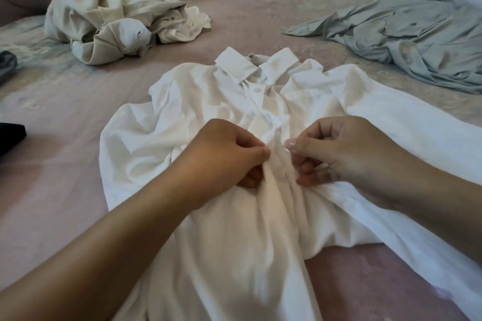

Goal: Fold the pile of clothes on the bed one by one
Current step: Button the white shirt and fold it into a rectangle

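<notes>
Shirt (pixel 234 101) white, collar tag unreadable | left hand (pixel 224 154) pinching placket | right hand (pixel 336 148) pinching placket

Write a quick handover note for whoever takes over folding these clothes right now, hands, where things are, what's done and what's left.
Left hand and right hand each pinch the front placket of the white collared shirt, which lies face up and rumpled on the bed. It is not folded yet. The cream pile at far left and the grey-green garment at far right are still unfolded. No folded stack is in view.
</notes>
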`<state>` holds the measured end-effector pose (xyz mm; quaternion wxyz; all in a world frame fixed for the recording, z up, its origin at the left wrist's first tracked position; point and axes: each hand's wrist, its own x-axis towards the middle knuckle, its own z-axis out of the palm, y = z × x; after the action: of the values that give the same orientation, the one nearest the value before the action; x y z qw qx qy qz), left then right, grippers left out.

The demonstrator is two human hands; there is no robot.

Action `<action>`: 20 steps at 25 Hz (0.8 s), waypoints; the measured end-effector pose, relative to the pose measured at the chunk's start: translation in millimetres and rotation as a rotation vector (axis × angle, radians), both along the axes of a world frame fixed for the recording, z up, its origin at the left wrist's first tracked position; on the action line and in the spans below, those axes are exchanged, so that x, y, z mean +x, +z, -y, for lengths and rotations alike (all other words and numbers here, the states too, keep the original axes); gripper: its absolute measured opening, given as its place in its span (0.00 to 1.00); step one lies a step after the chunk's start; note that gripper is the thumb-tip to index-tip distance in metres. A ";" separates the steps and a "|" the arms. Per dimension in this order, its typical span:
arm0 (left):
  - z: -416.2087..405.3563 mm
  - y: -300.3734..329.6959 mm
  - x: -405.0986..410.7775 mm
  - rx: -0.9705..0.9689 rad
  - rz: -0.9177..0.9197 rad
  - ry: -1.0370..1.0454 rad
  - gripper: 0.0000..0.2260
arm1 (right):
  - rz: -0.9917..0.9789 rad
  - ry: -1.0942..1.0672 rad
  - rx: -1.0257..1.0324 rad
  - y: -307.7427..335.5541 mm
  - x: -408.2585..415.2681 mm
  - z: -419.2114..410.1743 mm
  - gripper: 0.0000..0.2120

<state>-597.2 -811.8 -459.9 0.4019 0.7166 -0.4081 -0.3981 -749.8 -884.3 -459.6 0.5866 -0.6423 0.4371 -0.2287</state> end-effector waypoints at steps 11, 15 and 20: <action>-5.4 0.7 -6.7 -0.006 -0.509 0.136 0.04 | 0.004 0.007 -0.089 -18.8 -0.2 -3.8 0.07; -8.7 -1.6 -7.0 -0.006 -0.465 0.143 0.06 | 0.028 0.012 -0.048 -16.9 -4.9 1.0 0.06; -8.3 -5.1 -9.5 -0.011 -0.468 0.158 0.06 | -0.074 0.062 -0.170 -18.3 -4.1 1.1 0.05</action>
<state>-606.7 -803.5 -465.0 0.5191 0.6326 -0.2487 -0.5182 -753.9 -885.4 -477.9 0.5203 -0.7111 0.4171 -0.2228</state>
